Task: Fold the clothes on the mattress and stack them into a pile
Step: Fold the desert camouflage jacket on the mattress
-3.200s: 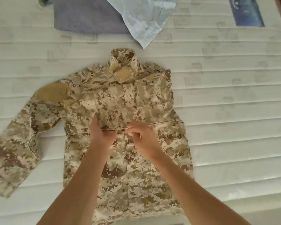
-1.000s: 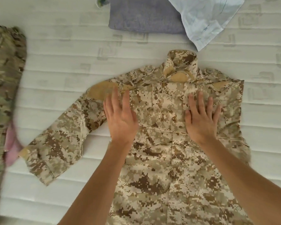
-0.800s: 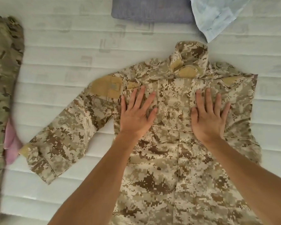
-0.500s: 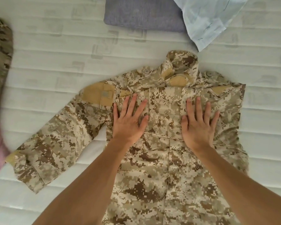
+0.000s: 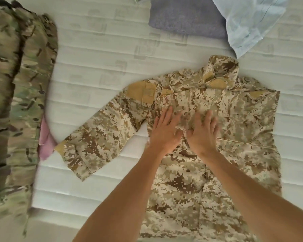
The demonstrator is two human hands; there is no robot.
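Left hand (image 5: 165,131) and right hand (image 5: 202,132), fingers flat, side by side, press the tan digital-camouflage jacket (image 5: 217,154) chest; sweep outward evenly over the white quilted mattress (image 5: 94,67) before folding the extended sleeve (image 5: 101,137).

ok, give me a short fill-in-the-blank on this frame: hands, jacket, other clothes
1. Both hands, left hand and right hand, press flat on the tan camouflage ____.
2. The jacket's one spread-out sleeve points toward the ____ edge of the picture.
3. The pale blue shirt partly covers a folded ____ cloth.
4. A ____ cloth peeks from under the green camouflage garment.

Missing: jacket; left; grey; pink
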